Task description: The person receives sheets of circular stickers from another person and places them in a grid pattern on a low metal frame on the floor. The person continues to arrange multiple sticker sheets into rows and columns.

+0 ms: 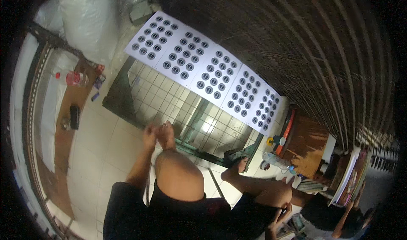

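Left hand (150,135) down beside left foot (165,135), grip too blurred to tell; right hand (280,218) at right knee (285,194), fingers loosely apart. White dotted sheets (202,67) lie across metal frame (120,97).

White paper sheets printed with dark discs (200,72): side by side in slanting row, over far part of green metal frame (199,153). Bulky white plastic bag (87,24): behind frame, left of sheets. Long brown wooden board (63,163): left of frame; red-capped clear plastic bottle (76,78) and small black box (74,117) on it. Blue-capped clear plastic bottle (276,160): right of frame, near brown wooden panel (303,142). Bare left hand (150,135): just beside left foot (165,132). Bare right hand (280,219): at right knee (282,195).
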Tool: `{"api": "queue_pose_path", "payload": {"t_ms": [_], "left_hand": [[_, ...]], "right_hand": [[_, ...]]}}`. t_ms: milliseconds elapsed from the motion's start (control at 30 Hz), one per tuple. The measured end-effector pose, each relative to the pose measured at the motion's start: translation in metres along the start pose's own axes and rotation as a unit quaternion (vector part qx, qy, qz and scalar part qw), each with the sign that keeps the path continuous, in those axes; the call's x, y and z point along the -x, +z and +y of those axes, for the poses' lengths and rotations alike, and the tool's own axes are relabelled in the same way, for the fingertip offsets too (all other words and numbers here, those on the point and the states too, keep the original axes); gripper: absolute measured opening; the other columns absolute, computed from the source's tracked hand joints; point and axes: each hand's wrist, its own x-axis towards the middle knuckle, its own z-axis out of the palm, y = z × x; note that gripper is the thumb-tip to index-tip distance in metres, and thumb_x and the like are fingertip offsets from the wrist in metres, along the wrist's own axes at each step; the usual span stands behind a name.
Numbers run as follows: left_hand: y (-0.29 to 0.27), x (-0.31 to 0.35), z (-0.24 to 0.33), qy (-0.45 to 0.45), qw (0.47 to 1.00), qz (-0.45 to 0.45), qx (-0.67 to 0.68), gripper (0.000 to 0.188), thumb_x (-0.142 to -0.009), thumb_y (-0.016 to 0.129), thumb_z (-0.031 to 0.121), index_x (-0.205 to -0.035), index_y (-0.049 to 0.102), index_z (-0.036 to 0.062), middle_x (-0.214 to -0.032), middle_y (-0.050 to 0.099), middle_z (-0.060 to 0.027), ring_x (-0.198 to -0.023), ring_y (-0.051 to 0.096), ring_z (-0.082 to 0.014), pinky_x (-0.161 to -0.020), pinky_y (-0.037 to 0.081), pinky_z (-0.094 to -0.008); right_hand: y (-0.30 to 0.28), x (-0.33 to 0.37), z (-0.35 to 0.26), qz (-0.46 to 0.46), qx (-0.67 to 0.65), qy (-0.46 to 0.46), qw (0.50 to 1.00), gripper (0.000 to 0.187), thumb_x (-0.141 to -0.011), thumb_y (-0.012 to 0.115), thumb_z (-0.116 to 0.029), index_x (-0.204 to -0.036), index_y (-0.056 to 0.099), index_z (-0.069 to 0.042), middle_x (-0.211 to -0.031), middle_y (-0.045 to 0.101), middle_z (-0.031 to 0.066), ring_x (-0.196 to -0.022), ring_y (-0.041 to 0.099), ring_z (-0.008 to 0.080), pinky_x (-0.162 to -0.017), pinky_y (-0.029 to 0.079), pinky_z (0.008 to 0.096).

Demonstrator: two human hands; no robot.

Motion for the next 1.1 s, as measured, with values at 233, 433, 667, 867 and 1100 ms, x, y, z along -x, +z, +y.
{"api": "queue_pose_path", "payload": {"t_ms": [233, 433, 667, 867, 1100], "left_hand": [[-0.063, 0.010, -0.065, -0.011, 0.991, -0.118, 0.069, 0.043, -0.083, 0.060, 0.013, -0.120, 0.046, -0.0016, -0.105, 0.057, -0.0122, -0.094, 0.055, -0.0192, -0.079, 0.045, -0.0311], [-0.012, 0.113, 0.162, 0.202, 0.967, -0.144, -0.053, 0.037, -0.085, 0.059, 0.009, -0.119, 0.049, -0.0004, -0.105, 0.057, -0.0111, -0.095, 0.055, -0.0189, -0.083, 0.044, -0.0298], [0.015, 0.284, 0.257, 0.386, 0.895, -0.216, -0.051, 0.034, -0.085, 0.057, 0.008, -0.118, 0.049, 0.0009, -0.105, 0.057, -0.0102, -0.094, 0.056, -0.0186, -0.081, 0.045, -0.0304], [0.046, 0.306, 0.180, 0.360, 0.735, -0.468, -0.334, 0.048, -0.076, 0.067, 0.019, -0.119, 0.051, 0.0053, -0.100, 0.063, -0.0122, -0.091, 0.061, -0.0241, -0.081, 0.047, -0.0338], [0.053, 0.322, 0.190, 0.393, 0.584, -0.458, -0.543, 0.059, -0.075, 0.067, 0.038, -0.126, 0.049, 0.0145, -0.107, 0.062, -0.0125, -0.102, 0.058, -0.0302, -0.086, 0.046, -0.0392]], "right_hand": [[0.013, 0.005, -0.013, 0.041, -0.190, -0.020, 0.981, 0.051, -0.088, 0.049, -0.037, -0.119, 0.042, 0.004, -0.124, 0.036, 0.0201, -0.117, 0.037, 0.0337, -0.099, 0.029, 0.0415], [0.007, 0.027, -0.013, 0.088, -0.153, -0.028, 0.984, 0.043, -0.084, 0.055, -0.030, -0.116, 0.048, -0.002, -0.122, 0.040, 0.0216, -0.116, 0.039, 0.0367, -0.098, 0.032, 0.0428], [0.003, 0.051, 0.017, 0.171, -0.207, -0.012, 0.963, 0.038, -0.085, 0.055, -0.025, -0.115, 0.051, -0.002, -0.117, 0.048, 0.0187, -0.108, 0.048, 0.0312, -0.093, 0.037, 0.0378], [-0.030, 0.010, 0.094, 0.242, -0.364, 0.110, 0.892, 0.035, -0.087, 0.058, -0.029, -0.111, 0.055, -0.004, -0.103, 0.058, 0.0069, -0.095, 0.053, 0.0160, -0.085, 0.040, 0.0300], [-0.176, -0.051, 0.186, 0.342, -0.648, 0.165, 0.660, 0.064, -0.079, 0.058, -0.053, -0.124, 0.041, -0.010, -0.114, 0.050, 0.0086, -0.100, 0.052, 0.0220, -0.081, 0.042, 0.0380]]}}
